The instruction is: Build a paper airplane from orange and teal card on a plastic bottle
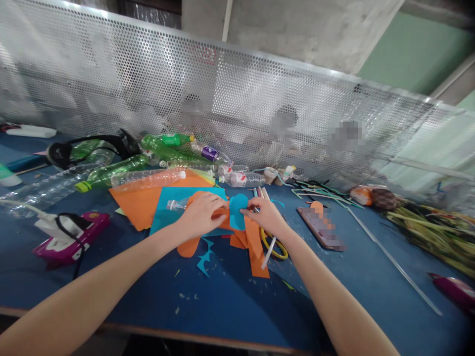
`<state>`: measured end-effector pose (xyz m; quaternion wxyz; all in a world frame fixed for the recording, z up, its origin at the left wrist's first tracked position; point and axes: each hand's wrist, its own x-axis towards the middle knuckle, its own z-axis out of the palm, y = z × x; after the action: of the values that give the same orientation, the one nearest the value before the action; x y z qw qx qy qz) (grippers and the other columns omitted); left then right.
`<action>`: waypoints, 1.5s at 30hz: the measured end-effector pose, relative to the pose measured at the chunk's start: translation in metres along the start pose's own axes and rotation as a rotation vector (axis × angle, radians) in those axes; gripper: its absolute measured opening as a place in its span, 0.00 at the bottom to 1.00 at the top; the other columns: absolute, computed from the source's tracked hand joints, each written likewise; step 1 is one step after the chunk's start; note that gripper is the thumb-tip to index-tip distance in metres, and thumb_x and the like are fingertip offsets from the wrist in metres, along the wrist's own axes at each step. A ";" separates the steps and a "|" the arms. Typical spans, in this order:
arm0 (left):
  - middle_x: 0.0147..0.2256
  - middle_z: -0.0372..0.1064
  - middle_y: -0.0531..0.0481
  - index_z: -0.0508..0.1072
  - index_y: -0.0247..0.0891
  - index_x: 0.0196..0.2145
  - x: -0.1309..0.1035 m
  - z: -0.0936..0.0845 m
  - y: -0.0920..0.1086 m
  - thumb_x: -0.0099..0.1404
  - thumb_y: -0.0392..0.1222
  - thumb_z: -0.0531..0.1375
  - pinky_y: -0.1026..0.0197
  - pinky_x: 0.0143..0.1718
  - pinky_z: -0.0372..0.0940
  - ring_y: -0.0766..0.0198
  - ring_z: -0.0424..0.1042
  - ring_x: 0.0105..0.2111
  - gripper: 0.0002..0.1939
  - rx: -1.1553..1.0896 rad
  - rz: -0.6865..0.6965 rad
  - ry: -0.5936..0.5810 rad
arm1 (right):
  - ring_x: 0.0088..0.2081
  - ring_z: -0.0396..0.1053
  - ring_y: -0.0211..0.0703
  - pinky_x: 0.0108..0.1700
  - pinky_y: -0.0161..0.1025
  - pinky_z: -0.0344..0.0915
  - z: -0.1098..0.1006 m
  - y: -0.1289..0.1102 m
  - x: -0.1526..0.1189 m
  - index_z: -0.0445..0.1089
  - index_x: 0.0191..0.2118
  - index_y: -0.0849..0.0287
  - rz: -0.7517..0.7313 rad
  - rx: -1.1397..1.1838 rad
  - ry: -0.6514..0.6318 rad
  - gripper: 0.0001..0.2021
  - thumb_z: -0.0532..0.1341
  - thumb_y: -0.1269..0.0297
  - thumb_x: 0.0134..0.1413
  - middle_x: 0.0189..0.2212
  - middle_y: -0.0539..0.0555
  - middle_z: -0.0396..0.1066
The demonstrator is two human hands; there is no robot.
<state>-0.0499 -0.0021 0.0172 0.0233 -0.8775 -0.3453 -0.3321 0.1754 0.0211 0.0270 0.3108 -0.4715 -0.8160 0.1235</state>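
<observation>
My left hand (204,215) curls over a small clear plastic bottle (176,204) lying on its side, its neck pointing left. Orange paper (188,248) shows around and below the bottle. At the bottle's right end a blue paper cutout (238,210) with rounded edges stands up between my hands. My right hand (266,215) pinches the right edge of this cutout between thumb and fingers. Under my right hand lie orange paper strips (258,254), yellow-handled scissors (281,254) and a white stick (269,253). A blue sheet (163,217) lies beneath the bottle.
Several plastic bottles (148,179) and orange sheets (139,210) lie at back left. A magenta power strip (91,232) sits left. To the right are a phone (315,227), a thin clear strip (393,262) and dry plant strips (438,232). A perforated metal screen (148,84) stands behind.
</observation>
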 end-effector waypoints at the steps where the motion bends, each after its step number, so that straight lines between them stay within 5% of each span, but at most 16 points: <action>1: 0.39 0.69 0.49 0.67 0.39 0.39 0.000 0.000 0.000 0.61 0.38 0.55 0.54 0.46 0.60 0.59 0.65 0.42 0.07 0.001 0.005 0.003 | 0.29 0.65 0.40 0.33 0.37 0.60 0.000 0.000 0.000 0.66 0.23 0.58 0.000 0.000 -0.002 0.09 0.61 0.60 0.46 0.24 0.50 0.67; 11: 0.39 0.64 0.46 0.68 0.45 0.48 -0.002 0.002 0.000 0.64 0.37 0.51 0.53 0.44 0.59 0.57 0.62 0.41 0.15 0.102 0.057 -0.072 | 0.30 0.66 0.41 0.34 0.38 0.61 0.005 0.004 -0.001 0.67 0.25 0.59 0.009 0.031 -0.032 0.07 0.62 0.62 0.46 0.26 0.50 0.68; 30: 0.40 0.63 0.46 0.70 0.46 0.46 0.001 -0.004 0.006 0.66 0.39 0.49 0.51 0.45 0.59 0.56 0.61 0.42 0.14 0.094 0.045 -0.119 | 0.30 0.67 0.40 0.35 0.36 0.64 0.006 0.006 -0.003 0.70 0.30 0.60 0.006 0.149 -0.055 0.06 0.62 0.63 0.47 0.28 0.51 0.70; 38: 0.42 0.61 0.45 0.65 0.44 0.49 -0.001 -0.003 0.009 0.65 0.51 0.50 0.49 0.47 0.57 0.54 0.60 0.44 0.17 0.130 0.027 -0.131 | 0.31 0.68 0.40 0.35 0.36 0.63 0.004 0.001 -0.004 0.70 0.33 0.60 -0.006 0.163 -0.080 0.07 0.62 0.63 0.47 0.29 0.51 0.71; 45: 0.44 0.60 0.45 0.66 0.44 0.46 -0.002 0.002 0.007 0.63 0.50 0.53 0.48 0.47 0.57 0.52 0.59 0.45 0.16 0.163 0.018 -0.144 | 0.30 0.66 0.39 0.34 0.36 0.62 0.003 -0.004 -0.005 0.69 0.31 0.60 0.010 0.131 -0.061 0.07 0.62 0.63 0.47 0.27 0.50 0.70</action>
<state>-0.0459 -0.0078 0.0161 0.0728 -0.8973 -0.3641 -0.2387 0.1724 0.0153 0.0250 0.3151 -0.4501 -0.8131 0.1924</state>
